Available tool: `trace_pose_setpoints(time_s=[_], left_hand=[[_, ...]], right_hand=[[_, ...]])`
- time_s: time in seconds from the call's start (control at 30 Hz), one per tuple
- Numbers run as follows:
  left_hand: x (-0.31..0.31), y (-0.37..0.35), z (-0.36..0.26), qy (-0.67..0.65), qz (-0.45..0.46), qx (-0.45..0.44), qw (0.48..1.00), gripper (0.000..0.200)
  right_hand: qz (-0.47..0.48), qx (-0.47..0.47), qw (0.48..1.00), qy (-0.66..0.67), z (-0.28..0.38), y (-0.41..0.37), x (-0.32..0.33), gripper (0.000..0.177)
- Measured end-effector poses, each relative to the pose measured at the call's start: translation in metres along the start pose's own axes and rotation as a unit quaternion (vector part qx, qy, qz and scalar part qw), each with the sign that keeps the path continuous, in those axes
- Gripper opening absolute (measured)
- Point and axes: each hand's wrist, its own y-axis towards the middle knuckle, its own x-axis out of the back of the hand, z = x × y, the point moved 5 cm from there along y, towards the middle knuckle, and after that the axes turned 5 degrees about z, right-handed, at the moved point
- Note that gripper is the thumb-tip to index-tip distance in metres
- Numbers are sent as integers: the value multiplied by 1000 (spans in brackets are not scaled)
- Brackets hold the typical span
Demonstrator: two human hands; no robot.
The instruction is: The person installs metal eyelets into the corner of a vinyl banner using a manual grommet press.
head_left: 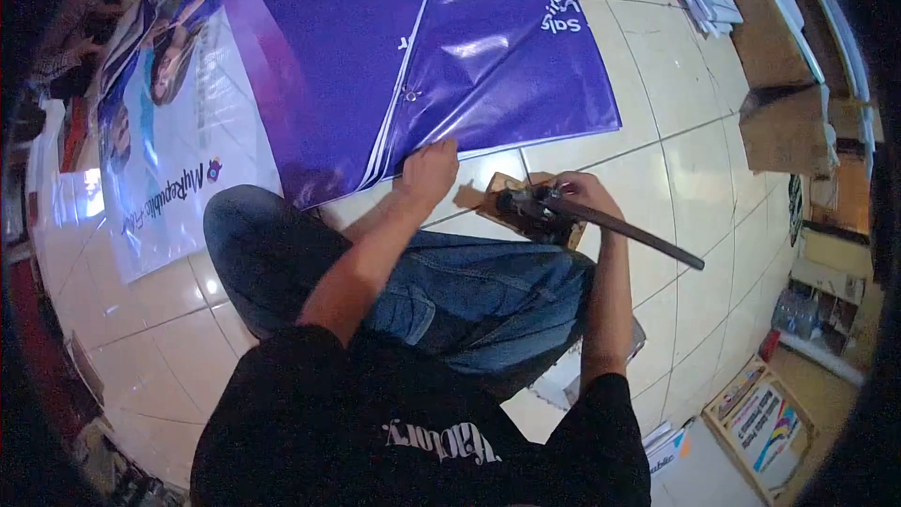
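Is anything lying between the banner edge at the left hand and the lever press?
Only a small brown scrap lies on the tile floor between the left hand on the purple banner and the lever press.

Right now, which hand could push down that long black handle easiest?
The right hand, probably: it sits on the tool right where the long handle starts. The left hand is further off, resting on the purple banner at its edge.

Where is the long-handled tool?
The tool sits right of centre in the head view, on a wooden block, under the right hand, below the purple banner.
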Motion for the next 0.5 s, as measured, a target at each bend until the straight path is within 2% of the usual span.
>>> trace_pose_setpoints(time_s=[0.03,0.07,0.1,0.13,0.2,0.23,0.27,0.3,0.33,0.4,0.43,0.47,0.5], left_hand=[[8,-10,-4,-24,-5,66,997,20],[10,-13,-6,-22,-5,73,997,20],[8,-18,2,-60,14,148,987,21],[3,-23,10,-98,32,222,970,22],[-11,-23,16,-122,21,261,958,22],[-28,-28,25,-354,-4,321,878,23],[-45,-31,27,-565,-30,358,743,23],[-56,-37,22,-662,-81,408,623,19],[-54,-38,14,-660,-82,407,626,19],[-55,-45,1,-768,-182,404,462,23],[-65,-44,1,-815,-189,383,392,22],[-70,-44,0,-816,-190,384,388,22],[-71,-40,-2,-846,-210,352,342,23]], right_hand=[[6,3,1000,-1,4,16,-1,19],[79,54,995,-6,12,28,-10,19],[153,106,982,-9,17,38,-20,22],[161,109,981,-7,12,49,-22,22],[268,100,956,69,-3,62,-40,25],[271,121,954,39,9,65,-42,25],[271,124,954,43,12,66,-43,25],[264,116,957,28,12,67,-43,24],[257,106,960,14,11,68,-43,23],[263,114,958,8,10,68,-40,25],[271,120,955,-1,10,65,-39,27],[274,118,954,-3,8,59,-38,27],[250,97,963,40,11,51,-32,34]])
